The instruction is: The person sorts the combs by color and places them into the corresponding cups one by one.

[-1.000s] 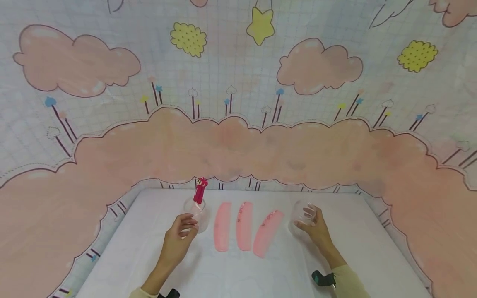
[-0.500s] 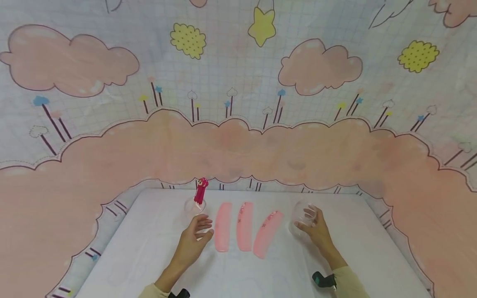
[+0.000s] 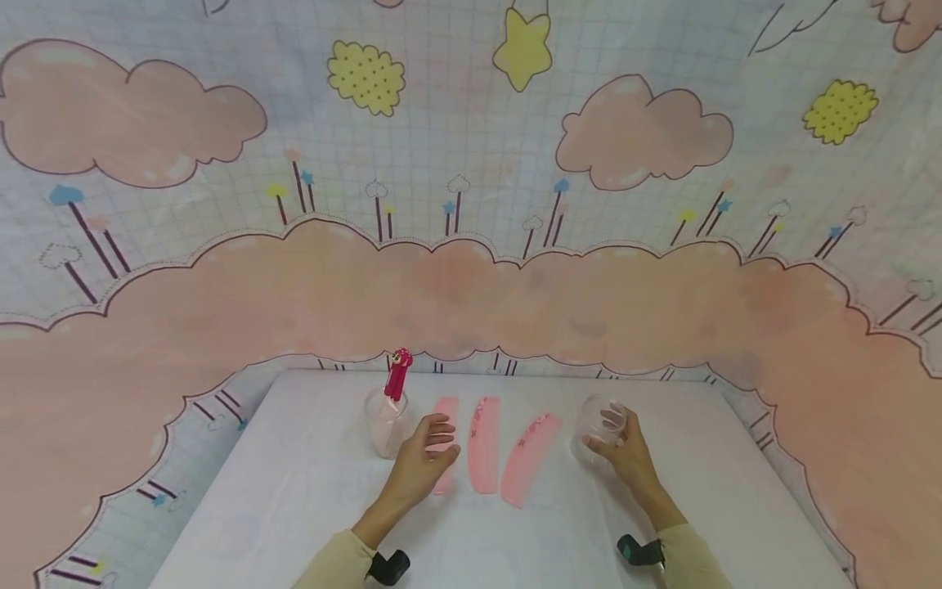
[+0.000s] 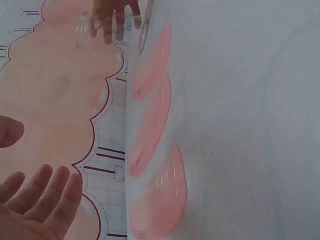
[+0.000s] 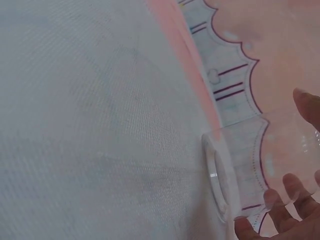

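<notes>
Over the white table (image 3: 545, 544), head view: left hand (image 3: 423, 458) is hovering above the leftmost pink comb (image 3: 447, 406), partly hiding it; two more combs (image 3: 483, 450) are lying alongside; a glass (image 3: 383, 433) is holding a red-topped item (image 3: 396, 379). Left wrist: fingers are hanging relaxed, thumb apart (comb contact unclear). Right wrist: right hand (image 5: 287, 210) is gripping a clear cup (image 5: 245, 155).

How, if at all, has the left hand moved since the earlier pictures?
Yes: in the head view, the left hand moved rightward, from the left cup to the leftmost comb.

The left hand (image 3: 423, 455) extends forward, fingers loosely bent — the right hand (image 3: 627, 451) grips, thumb opposite fingers.
</notes>
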Motion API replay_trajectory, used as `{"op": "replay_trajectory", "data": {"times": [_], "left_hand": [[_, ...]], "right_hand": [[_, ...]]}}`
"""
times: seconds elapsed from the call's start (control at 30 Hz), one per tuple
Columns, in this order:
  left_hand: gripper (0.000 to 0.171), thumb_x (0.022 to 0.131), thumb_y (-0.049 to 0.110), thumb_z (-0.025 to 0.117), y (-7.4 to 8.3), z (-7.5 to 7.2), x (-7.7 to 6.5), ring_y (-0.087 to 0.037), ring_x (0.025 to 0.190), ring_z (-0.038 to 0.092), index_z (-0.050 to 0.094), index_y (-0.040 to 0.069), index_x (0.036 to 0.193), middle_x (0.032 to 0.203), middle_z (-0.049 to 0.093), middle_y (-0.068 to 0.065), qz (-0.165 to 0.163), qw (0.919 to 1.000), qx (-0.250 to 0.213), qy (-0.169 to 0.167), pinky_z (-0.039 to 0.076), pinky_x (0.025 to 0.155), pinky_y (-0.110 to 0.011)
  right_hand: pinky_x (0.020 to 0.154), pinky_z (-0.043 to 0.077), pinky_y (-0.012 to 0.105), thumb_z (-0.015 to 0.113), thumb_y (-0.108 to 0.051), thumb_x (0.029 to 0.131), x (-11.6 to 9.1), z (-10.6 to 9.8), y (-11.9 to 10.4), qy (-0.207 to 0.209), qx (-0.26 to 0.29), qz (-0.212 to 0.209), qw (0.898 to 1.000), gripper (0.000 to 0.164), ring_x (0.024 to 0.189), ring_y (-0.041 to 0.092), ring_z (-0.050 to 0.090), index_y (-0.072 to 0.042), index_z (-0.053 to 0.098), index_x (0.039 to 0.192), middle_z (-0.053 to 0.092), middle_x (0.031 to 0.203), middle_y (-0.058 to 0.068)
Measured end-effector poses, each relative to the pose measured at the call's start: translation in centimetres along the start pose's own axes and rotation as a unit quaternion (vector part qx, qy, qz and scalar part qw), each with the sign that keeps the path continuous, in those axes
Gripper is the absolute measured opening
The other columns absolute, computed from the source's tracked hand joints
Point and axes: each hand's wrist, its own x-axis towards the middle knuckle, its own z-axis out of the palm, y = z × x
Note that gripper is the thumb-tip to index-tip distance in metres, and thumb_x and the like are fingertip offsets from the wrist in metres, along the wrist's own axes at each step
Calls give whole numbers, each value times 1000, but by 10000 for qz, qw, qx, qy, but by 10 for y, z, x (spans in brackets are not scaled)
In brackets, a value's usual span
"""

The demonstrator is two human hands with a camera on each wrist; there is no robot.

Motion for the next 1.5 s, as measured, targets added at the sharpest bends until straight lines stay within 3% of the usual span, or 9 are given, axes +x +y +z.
{"op": "replay_trajectory", "data": {"times": [0.3, 0.57, 0.9, 1.1, 1.3, 1.5], "left_hand": [[46, 93, 18, 67, 6, 30, 7, -32, 118, 61, 48, 8, 133, 128, 62, -18, 83, 9995, -107, -276, 56, 93, -41], [48, 91, 17, 68, 19, 61, 13, -30, 119, 60, 47, 8, 133, 128, 61, -16, 163, 9994, -52, -290, 55, 95, -45], [54, 87, 14, 71, 12, 96, 21, -38, 117, 61, 47, 2, 134, 128, 60, -24, 46, 9991, -193, -368, 54, 94, -51], [58, 86, 19, 73, 12, 112, 25, -33, 112, 63, 48, 1, 135, 122, 64, -17, -186, 9980, 529, -301, 55, 90, -47], [57, 81, 27, 78, 11, 123, 28, -23, 91, 64, 56, 5, 128, 106, 68, -9, -559, 9881, 1429, -47, 53, 74, -34], [55, 80, 31, 79, 8, 132, 31, -25, 90, 63, 59, 6, 125, 107, 70, -8, -715, 9788, 1917, 69, 50, 80, -41]], "right_hand": [[116, 30, 62, 79, -34, 82, -3, -1, 2, -20, -28, 124, 9999, 98, 148, 37, 24, -17, 16, 154, 35, 157, 11], [117, 28, 61, 80, -33, 81, -3, -2, 4, -26, -17, 117, 9999, 97, 150, 39, 20, -17, 16, 153, 34, 157, 10], [116, 28, 62, 80, -32, 81, -4, -2, 7, -27, -61, 12, 10000, 97, 150, 40, 21, -16, 16, 153, 35, 157, 11], [116, 27, 63, 80, -33, 81, -4, -2, 7, -22, -119, 12, 9999, 98, 149, 41, 21, -16, 15, 154, 34, 157, 11], [116, 28, 62, 80, -31, 81, -4, -2, 7, 4, -120, 51, 9999, 97, 149, 40, 21, -17, 16, 153, 35, 157, 10], [117, 26, 63, 80, -33, 82, -4, -1, 7, 11, -162, 56, 9999, 97, 150, 39, 21, -17, 16, 154, 35, 157, 10]]}}
